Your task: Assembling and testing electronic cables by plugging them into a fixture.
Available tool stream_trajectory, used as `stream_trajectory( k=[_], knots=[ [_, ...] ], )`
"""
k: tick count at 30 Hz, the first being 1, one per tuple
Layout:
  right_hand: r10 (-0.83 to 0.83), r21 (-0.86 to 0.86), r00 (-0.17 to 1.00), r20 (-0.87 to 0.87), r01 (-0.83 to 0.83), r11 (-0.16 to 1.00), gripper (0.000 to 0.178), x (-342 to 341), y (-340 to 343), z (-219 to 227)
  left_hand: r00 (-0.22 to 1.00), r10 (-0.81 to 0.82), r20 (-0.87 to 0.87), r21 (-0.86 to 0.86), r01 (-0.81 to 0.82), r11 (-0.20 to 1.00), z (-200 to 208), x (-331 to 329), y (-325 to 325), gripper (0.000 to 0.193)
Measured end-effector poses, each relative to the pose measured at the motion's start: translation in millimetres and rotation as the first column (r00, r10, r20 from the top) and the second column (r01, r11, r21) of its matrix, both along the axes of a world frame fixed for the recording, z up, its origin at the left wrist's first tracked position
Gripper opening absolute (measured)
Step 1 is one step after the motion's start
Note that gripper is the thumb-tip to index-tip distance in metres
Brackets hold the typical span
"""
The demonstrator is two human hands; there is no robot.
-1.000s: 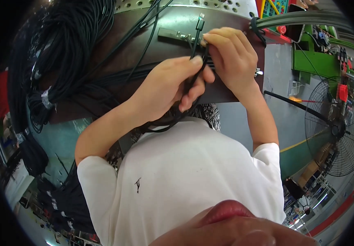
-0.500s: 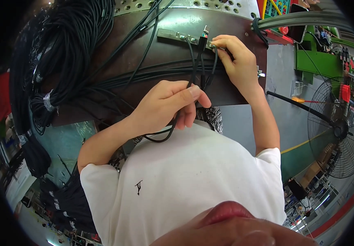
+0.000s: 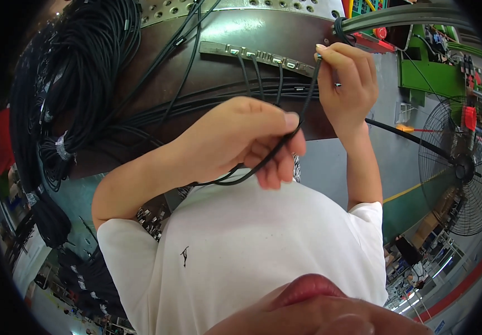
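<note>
Thin black rubber-sheathed cable point(image 3: 302, 111): runs from the left hand point(image 3: 246, 139) up and to the right to the right hand point(image 3: 347, 84), hanging in the air above the dark brown desk point(image 3: 196, 61). Below the left hand it sags in a slack loop against the white shirt point(image 3: 263, 245).

Handling, judged: light, limp, bends freely, will not hold a shape. The sheath looks smooth, so it may slide through a loose pinch. The end plug is the stiff part and the better place to grip for aiming; the run of cable only needs guiding.

Left hand: thumb and curled fingers point(image 3: 277, 167) pinch the cable mid-run. Right hand: fingers pressed together around the cable's upper end, at the right end of the long grey metal connector strip point(image 3: 257, 56). Plug itself hidden by the fingertips; cannot tell whether it is seated.

Around: four other thin black leads point(image 3: 260, 78) already drop from the strip, just beside the held cable. A flat run of black cables crosses the desk below the strip. Big coiled bundle of black cables point(image 3: 79, 78), tied with a pale band, lies to the left, well apart. Perforated grey metal panel point(image 3: 229, 6) sits behind the strip. Floor fan with wire guard point(image 3: 464, 167) stands far right.

In the way, judged: neighbouring leads crowd the strip and could snag.
</note>
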State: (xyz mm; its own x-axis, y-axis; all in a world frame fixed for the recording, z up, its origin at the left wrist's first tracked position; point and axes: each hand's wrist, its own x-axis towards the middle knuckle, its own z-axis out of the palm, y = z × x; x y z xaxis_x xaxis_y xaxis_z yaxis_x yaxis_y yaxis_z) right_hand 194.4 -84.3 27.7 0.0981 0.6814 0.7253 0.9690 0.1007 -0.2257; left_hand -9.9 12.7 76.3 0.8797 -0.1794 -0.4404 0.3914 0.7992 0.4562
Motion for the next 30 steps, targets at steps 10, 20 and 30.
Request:
stream_trajectory(
  k=[10, 20, 30],
  knots=[
    [-0.068, -0.296, 0.867, -0.493, -0.093, 0.951, 0.014, -5.3, -4.6, -21.5, 0.978, 0.152, 0.143, 0.743, -0.207, 0.636, -17.8, -29.6, 43.9, 0.035],
    [-0.004, -0.393, 0.866, -0.500, -0.223, 0.892, 0.014, 6.9, 7.3, -18.5, 0.968, -0.102, 0.229, 0.730, -0.240, -0.639, -61.0, -13.3, 83.9, 0.016],
    [-0.162, -0.491, 0.886, -0.434, -0.082, 0.867, 0.028, 97.0, 209.8, -4.0, 0.652, 0.475, 0.591, 0.256, -0.710, 0.656, -89.9, 90.4, 133.9, 0.022]
  ],
)
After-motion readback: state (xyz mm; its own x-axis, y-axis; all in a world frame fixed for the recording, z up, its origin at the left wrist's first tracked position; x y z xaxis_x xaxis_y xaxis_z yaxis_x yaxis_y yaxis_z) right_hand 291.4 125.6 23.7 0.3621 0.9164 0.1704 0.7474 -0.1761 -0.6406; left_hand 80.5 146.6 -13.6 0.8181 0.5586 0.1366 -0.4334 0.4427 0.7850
